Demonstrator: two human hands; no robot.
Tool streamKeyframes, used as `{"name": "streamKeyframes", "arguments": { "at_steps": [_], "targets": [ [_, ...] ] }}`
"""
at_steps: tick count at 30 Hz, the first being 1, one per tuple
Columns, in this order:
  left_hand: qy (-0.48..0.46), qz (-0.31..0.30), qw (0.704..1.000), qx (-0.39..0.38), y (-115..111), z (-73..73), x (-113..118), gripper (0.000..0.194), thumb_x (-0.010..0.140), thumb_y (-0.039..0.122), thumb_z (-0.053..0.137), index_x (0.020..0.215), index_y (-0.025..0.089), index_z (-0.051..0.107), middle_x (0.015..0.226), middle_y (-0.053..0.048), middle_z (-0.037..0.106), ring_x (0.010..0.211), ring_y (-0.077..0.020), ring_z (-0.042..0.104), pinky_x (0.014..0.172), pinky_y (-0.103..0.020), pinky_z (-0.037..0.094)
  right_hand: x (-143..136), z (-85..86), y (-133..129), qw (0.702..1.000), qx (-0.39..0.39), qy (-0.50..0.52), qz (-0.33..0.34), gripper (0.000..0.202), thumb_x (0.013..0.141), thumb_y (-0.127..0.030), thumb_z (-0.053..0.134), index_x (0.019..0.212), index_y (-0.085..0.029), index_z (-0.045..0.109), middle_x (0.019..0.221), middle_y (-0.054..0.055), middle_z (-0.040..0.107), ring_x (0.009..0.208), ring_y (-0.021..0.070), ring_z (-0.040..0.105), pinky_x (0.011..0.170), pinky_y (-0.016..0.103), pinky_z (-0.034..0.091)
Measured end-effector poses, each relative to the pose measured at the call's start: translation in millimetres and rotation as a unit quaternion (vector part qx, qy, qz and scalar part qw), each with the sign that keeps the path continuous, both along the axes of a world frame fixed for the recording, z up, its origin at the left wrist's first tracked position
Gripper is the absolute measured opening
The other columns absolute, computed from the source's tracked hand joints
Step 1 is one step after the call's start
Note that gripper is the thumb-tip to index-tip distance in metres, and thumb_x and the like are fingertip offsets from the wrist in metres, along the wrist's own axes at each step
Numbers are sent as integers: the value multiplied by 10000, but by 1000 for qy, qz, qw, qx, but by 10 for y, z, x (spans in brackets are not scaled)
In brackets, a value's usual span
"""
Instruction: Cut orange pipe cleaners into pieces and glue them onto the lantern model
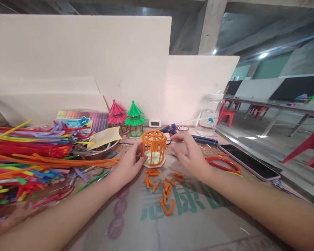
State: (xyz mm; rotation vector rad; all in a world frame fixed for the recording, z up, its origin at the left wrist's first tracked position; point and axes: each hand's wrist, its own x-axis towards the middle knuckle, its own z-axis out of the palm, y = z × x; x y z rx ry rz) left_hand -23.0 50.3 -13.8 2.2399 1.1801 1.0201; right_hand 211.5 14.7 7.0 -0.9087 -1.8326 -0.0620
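A small round pavilion model of orange pipe cleaners (154, 135) stands upright on a pale base (161, 162) in front of me. Short orange strips hang from one part of its top ring. My left hand (129, 164) grips its left side, thumb at the base and fingers partly hidden behind the posts. Just right of the model is my right hand (189, 155), its thumb and fingers apart, with nothing visible between them. Several short cut orange pipe cleaner pieces (167, 190) lie scattered on the board below the model.
Bundles of coloured pipe cleaners (28, 150) crowd the left. Behind stand pink (115, 113) and green (134, 120) pavilion models, a small clock (155, 123) and a blue glue gun (169, 129). To the right are red-handled scissors (223, 164), a phone (247, 161) and a water bottle (209, 116).
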Motion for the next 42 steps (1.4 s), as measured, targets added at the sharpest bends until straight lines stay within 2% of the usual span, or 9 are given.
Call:
{"name": "streamKeyframes", "arguments": {
  "at_steps": [4,7,12,15,18,25,32,37,42],
  "targets": [
    [18,19,999,-25,19,16,-2,359,882,357,498,1183,163,520,1159,-117,648,1044,-271,627,942,-466,494,235,55,288,992,-62,85,-70,106,905,-271,545,974,-192,554,921,46,603,842,182,573,792,330,472],
    [16,15,1000,-22,45,-1,-11,390,882,378,493,1213,171,505,1178,-113,639,1057,-268,619,950,-459,486,427,-17,492,984,-110,81,-119,91,902,-267,491,925,-184,524,828,42,580,726,182,557,689,328,473],
    [16,11,1000,-13,112,-52,-32,355,874,419,494,1129,175,528,1080,-101,653,986,-266,632,896,-447,506,370,-187,419,989,-107,-65,-84,70,815,-155,580,867,-200,566,905,55,619,885,217,562,824,354,449],
    [14,-1,1000,-10,122,-45,-34,342,874,416,486,1121,183,521,1078,-95,649,985,-261,634,881,-431,515,204,-202,254,969,-57,-230,-70,116,861,-138,529,952,-184,583,979,89,613,947,236,536,848,363,432],
    [15,2,1000,-10,113,-25,-32,350,873,410,484,1134,178,513,1093,-101,647,1017,-265,629,900,-435,510,123,-183,171,954,-44,-286,-75,109,877,-159,533,969,-166,591,971,105,614,938,243,533,832,361,434],
    [0,9,1000,-16,83,-17,-17,383,876,407,491,1171,164,507,1173,-135,635,1070,-279,620,956,-477,482,388,-127,449,973,-171,-105,-111,66,873,-230,555,855,-181,594,859,44,647,807,181,580,761,318,454],
    [-21,8,999,-26,63,-19,-8,363,871,350,511,1180,160,520,1170,-125,652,1048,-273,633,942,-480,496,744,-132,970,949,-259,-30,-177,404,809,-237,622,1187,-106,559,1118,148,664,909,202,656,782,322,505],
    [-24,-2,999,-23,80,-69,-31,381,891,341,501,1232,172,489,1275,-129,611,1137,-270,607,991,-476,475,689,-132,1223,937,-308,-76,-146,255,742,-277,701,967,-159,676,922,69,725,836,212,667,736,294,484],
    [-23,3,999,-29,70,-63,-35,353,896,356,502,1195,169,491,1236,-130,618,1118,-272,618,983,-482,486,533,-120,1265,934,-307,-86,-163,143,734,-267,689,829,-167,653,820,60,713,756,215,636,685,300,450]
  ]
}}
